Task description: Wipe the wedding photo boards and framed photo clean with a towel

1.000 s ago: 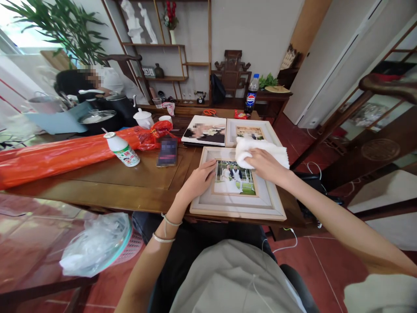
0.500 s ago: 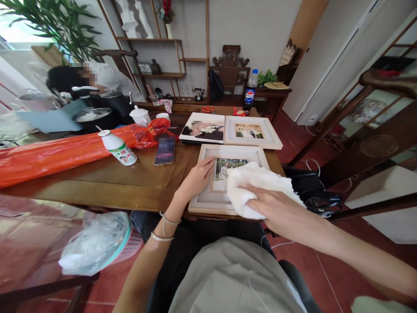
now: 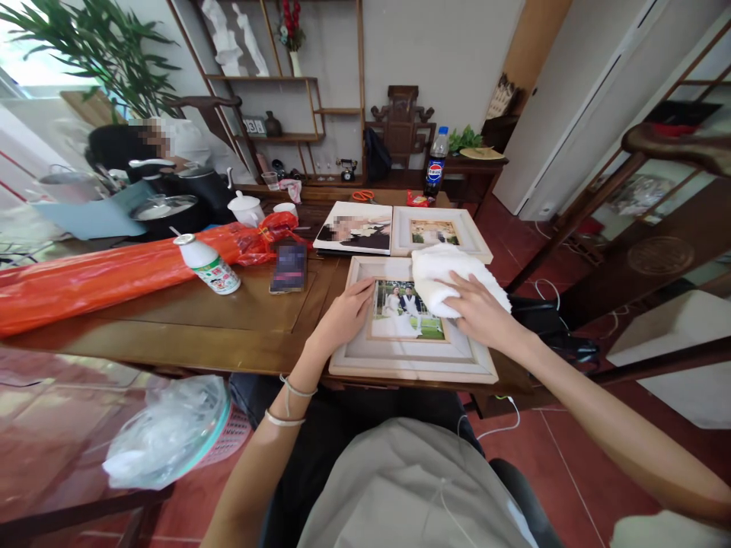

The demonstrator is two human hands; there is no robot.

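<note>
A white picture frame (image 3: 465, 364) with a photo of a couple lies flat at the table's near edge. My left hand (image 3: 346, 310) rests on its left side, fingers stretched out toward the photo. A fluffy white cloth (image 3: 437, 266) covers the frame's upper right corner, and my right hand (image 3: 480, 306) grips it and presses it there. Just beyond lies a second white frame (image 3: 475, 236), its lower edge partly hidden by the cloth. Left of that one is a photo panel (image 3: 354, 228), apparently stacked on something dark.
On the wooden table (image 3: 251, 335) are a phone (image 3: 288, 268), a tilted-looking white bottle with a straw (image 3: 209, 265), a long red plastic-wrapped bundle (image 3: 114, 274), scissors (image 3: 363, 195) and a cola bottle (image 3: 436, 164). A bagged basket (image 3: 177, 430) stands lower left. Another person (image 3: 129, 144) is at far left.
My right hand has moved the cloth up and away from me, from the photo and lower right to the upper right corner. More of the photo shows. My left hand stays in place.
</note>
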